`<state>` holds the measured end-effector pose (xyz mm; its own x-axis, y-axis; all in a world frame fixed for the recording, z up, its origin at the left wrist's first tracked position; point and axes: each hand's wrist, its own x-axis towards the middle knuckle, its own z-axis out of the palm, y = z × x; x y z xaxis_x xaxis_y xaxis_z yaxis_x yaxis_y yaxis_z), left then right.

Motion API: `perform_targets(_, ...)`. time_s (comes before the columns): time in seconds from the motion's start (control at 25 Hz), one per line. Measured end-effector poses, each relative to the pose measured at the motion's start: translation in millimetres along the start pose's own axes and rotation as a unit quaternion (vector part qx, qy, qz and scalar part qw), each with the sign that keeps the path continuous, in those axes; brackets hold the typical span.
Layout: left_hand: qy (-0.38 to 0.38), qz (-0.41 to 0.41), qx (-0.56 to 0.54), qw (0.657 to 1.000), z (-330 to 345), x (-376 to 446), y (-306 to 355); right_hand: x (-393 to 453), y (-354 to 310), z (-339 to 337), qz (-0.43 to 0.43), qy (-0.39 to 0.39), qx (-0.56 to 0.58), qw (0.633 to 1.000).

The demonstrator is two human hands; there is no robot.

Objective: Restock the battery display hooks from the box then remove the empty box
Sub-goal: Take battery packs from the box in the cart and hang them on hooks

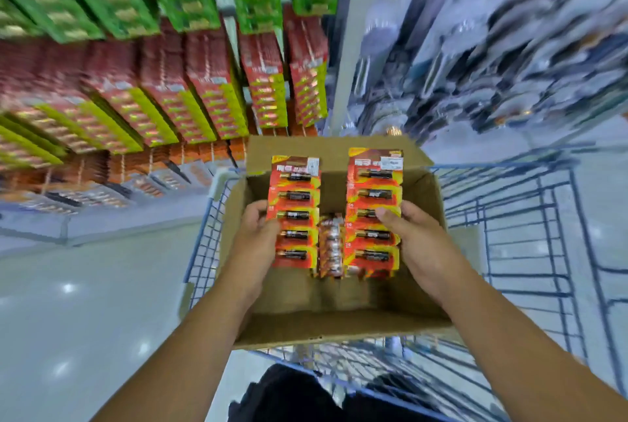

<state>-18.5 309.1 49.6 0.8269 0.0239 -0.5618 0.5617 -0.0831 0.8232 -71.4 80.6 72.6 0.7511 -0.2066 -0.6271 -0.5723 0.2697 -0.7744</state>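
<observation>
The cardboard box [339, 319] is open at the top; you can enter it from above. Its near half is bare floor. Two held battery strips [295, 211] [373, 207] and the loose packs [331, 245] between them fill the far half. The raised far flap [334, 144] and the cart's wire walls [204, 245] block sideways passage. Display hooks [163, 88] hang packed close together.

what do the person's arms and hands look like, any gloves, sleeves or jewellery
Both arms are bare to the frame's lower edge, with no sleeves in view. The left hand and right hand wear no gloves; no watch, bracelet or ring shows. Fingernails look short and unpainted.
</observation>
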Motion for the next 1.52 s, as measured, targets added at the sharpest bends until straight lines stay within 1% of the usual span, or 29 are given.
perform_targets(0.08, 0.013, 0.048, -0.06, 0.997, -7.9, -32.7, 26.0, -23.8, -18.3, 9.0, -0.034, -0.016, 0.024, 0.999)
perform_targets(0.2, 0.02, 0.108, -0.104, 0.989, -20.7, -91.3, 49.1, -60.3, -35.6, 20.9, -0.07, -0.062, 0.028, 0.995)
perform_targets(0.48, 0.098, 0.218, -0.118, 0.964, -63.1, -215.7, 74.5, -165.3, -68.1, 47.3, -0.17, -0.141, -0.01, 0.975)
perform_targets(0.64, 0.136, 0.271, -0.136, 0.943, -99.7, -264.4, 99.8, -209.3, -92.8, 75.5, -0.212, -0.173, -0.027, 0.961)
perform_targets(0.84, 0.166, 0.302, -0.155, 0.926, -147.4, -296.7, 125.8, -250.7, -118.9, 124.4, -0.255, -0.218, -0.07, 0.94)
perform_targets(1.0, 0.183, 0.325, -0.168, 0.913, -207.8, -300.9, 136.4, -272.8, -128.3, 187.2, -0.277, -0.243, -0.085, 0.926)
perform_targets(1.12, 0.188, 0.336, -0.168, 0.907, -266.1, -302.6, 142.3, -289.1, -126.6, 249.3, -0.285, -0.259, -0.092, 0.918)
perform_targets(1.24, 0.182, 0.351, -0.172, 0.902, -340.0, -302.8, 147.1, -308.1, -118.7, 323.1, -0.301, -0.268, -0.098, 0.91)
perform_targets(1.52, 0.185, 0.345, -0.186, 0.901, -516.2, -316.5, 154.6, -351.2, -91.2, 497.8, -0.296, -0.273, -0.087, 0.911)
